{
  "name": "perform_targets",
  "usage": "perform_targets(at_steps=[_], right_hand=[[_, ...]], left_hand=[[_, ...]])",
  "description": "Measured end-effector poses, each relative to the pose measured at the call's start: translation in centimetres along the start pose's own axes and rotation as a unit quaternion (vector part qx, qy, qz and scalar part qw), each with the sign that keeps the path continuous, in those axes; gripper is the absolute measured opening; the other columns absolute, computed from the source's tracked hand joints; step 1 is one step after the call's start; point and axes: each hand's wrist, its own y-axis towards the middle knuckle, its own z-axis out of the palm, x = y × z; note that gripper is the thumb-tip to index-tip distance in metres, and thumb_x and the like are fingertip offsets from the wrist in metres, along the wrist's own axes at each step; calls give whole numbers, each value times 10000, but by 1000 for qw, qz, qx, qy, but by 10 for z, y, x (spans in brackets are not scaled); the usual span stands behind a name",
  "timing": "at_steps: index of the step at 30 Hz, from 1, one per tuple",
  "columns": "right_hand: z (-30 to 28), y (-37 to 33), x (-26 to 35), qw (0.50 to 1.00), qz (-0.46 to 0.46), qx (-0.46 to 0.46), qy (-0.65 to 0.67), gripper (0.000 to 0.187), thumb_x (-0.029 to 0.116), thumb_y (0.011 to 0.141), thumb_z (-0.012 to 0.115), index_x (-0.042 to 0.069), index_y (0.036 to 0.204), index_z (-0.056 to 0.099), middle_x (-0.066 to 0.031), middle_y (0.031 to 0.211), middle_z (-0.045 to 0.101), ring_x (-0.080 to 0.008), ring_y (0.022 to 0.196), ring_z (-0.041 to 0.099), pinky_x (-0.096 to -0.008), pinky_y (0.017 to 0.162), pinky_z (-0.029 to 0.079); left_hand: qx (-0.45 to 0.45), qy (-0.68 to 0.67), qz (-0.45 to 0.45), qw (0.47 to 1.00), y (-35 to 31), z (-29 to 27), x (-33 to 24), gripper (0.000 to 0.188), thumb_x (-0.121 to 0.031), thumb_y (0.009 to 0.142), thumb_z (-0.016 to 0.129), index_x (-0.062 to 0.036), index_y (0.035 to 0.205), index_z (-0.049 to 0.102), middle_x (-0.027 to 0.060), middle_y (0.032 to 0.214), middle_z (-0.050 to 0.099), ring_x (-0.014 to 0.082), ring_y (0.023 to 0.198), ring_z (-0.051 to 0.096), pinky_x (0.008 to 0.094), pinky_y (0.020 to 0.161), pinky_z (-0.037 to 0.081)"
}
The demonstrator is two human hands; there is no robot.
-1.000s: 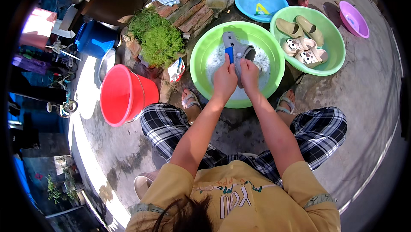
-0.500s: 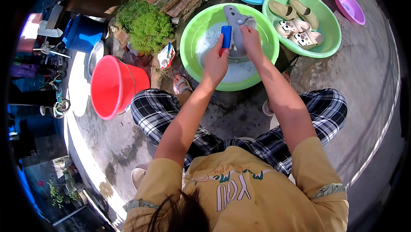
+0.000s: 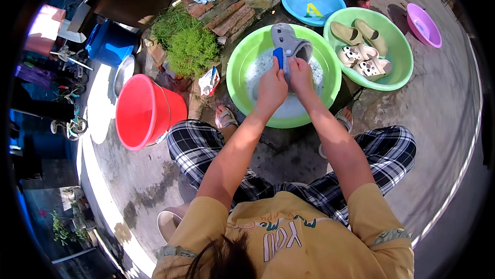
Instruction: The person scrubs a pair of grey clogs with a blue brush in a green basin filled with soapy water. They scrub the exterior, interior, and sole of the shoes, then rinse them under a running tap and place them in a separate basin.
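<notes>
Over a light green basin (image 3: 234, 80) of soapy water, a grey clog (image 3: 286, 37) is held with its toe pointing away from me. My right hand (image 3: 301, 77) grips the clog near its heel, thumb on top. In my closed left hand (image 3: 272, 89) is a blue scrub brush (image 3: 278, 56), pressed along the clog's left side. Its bristles are not visible. Both hands are close together, above the suds (image 3: 263, 68).
A second green basin (image 3: 405, 68) at the right holds olive clogs (image 3: 372, 37) and cream clogs (image 3: 372, 69). Behind are a blue basin (image 3: 291, 3) and a purple basin (image 3: 430, 34). A red bucket (image 3: 135, 111) and grass (image 3: 188, 47) lie left.
The brush has shifted from above the clog's strap area to its left side and turned more edge-on. My hands have come closer together. The whole view has shifted slightly.
</notes>
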Motion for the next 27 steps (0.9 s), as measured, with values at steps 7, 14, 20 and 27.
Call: perform_targets(at_steps=[7, 14, 20, 27], right_hand=[[-11, 3, 2, 997, 67, -3, 27, 342, 251, 887, 484, -54, 772, 585, -117, 586, 540, -164, 546, 484, -338, 539, 392], [-15, 2, 7, 999, 11, 29, 30, 351, 237, 898, 477, -57, 733, 575, -74, 562, 522, -125, 528, 438, -316, 520, 369], [-12, -7, 9, 992, 12, 70, 101, 334, 224, 899, 487, -46, 721, 570, -1, 541, 462, -74, 525, 389, -280, 485, 330], [-22, 9, 8, 991, 47, 60, 106, 324, 218, 899, 489, -37, 714, 566, 30, 543, 452, -53, 520, 360, -261, 469, 302]], left_hand=[[-63, 23, 182, 981, -36, 20, 18, 395, -105, 886, 430, 56, 1247, 432, 237, 844, 614, 304, 739, 608, 334, 648, 451], [23, -9, -23, 999, 13, -8, -5, 422, -126, 874, 435, -4, 1278, 426, 274, 902, 595, 402, 851, 586, 429, 723, 456], [-50, 51, 40, 997, 24, -11, 14, 431, -118, 874, 442, -1, 1287, 407, 244, 775, 607, 418, 727, 587, 455, 646, 461], [-22, 42, 131, 990, -34, 7, 4, 427, -93, 876, 463, -9, 1291, 406, 249, 779, 596, 361, 657, 592, 389, 584, 442]])
